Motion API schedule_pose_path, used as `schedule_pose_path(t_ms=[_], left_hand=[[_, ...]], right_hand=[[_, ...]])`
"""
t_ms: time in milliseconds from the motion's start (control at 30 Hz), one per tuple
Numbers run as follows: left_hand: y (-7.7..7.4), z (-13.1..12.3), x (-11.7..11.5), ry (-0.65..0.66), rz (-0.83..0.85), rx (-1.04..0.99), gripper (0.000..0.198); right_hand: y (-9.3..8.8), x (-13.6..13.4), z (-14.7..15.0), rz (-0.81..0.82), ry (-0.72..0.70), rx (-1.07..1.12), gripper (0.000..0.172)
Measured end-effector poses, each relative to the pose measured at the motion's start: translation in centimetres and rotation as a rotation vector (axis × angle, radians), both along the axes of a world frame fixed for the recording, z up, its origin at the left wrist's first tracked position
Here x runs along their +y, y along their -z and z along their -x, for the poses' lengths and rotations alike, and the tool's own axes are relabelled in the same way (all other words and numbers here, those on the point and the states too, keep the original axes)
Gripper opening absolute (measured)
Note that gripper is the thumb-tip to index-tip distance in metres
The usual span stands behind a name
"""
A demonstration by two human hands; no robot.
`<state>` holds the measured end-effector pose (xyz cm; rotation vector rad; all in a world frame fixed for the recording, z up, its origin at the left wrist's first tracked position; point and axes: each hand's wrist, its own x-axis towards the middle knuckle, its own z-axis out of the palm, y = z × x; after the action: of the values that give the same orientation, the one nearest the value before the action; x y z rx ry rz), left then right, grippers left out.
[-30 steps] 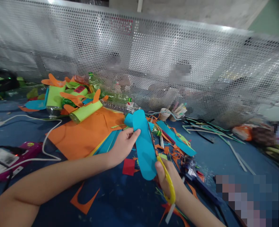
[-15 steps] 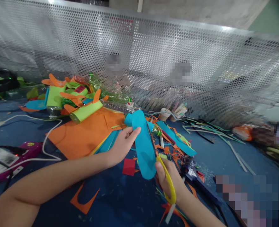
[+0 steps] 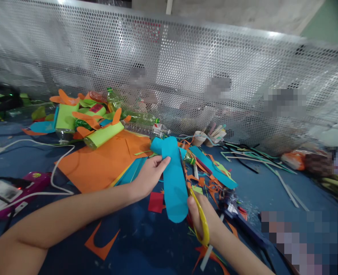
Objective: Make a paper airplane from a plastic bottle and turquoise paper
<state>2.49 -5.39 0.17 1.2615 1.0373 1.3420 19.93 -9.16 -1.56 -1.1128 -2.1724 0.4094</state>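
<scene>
My left hand pinches the left edge of a long blue paper piece with rounded ends, thumb on top. My right hand is closed round the yellow handles of a pair of scissors. The dark blades run along the paper's right edge; whether they touch it I cannot tell. Behind the paper lies a bottle wrapped in blue, its green cap end showing on the right. A small red paper square lies on the table below my left hand.
Orange sheets lie at left, with paper-wrapped bottles behind. Orange scraps are scattered about. A blue glue gun lies at right. Cups and thin strips sit near the perforated metal screen; people are beyond it.
The blue paper has turned slightly more upright and its lower end has shifted down and left. My right hand with the scissors has moved slightly left. My left hand keeps its pinch.
</scene>
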Motion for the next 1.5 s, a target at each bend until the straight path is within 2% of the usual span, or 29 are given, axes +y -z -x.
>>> schedule_pose_path(t_ms=[367,767,933,1267,1500], left_hand=[[-0.08,0.14,-0.46,0.008,-0.056,0.126,0.04],[0.0,-0.03,-0.4,0.062,-0.009,0.062,0.041],[0.09,-0.16,-0.32,0.092,0.027,-0.034,0.041],[0.31,-0.02,0.12,0.043,0.017,-0.008,0.04],[0.64,-0.03,0.2,0.068,0.022,0.03,0.04]], right_hand=[[0.35,0.05,-0.03,-0.012,0.065,0.009,0.045],[0.22,0.15,0.05,0.066,0.111,0.017,0.049],[0.03,0.13,0.14,0.07,0.12,0.037,0.051],[-0.15,0.22,0.32,0.256,0.149,0.114,0.045],[0.11,0.57,-0.1,0.136,0.092,-0.017,0.047]])
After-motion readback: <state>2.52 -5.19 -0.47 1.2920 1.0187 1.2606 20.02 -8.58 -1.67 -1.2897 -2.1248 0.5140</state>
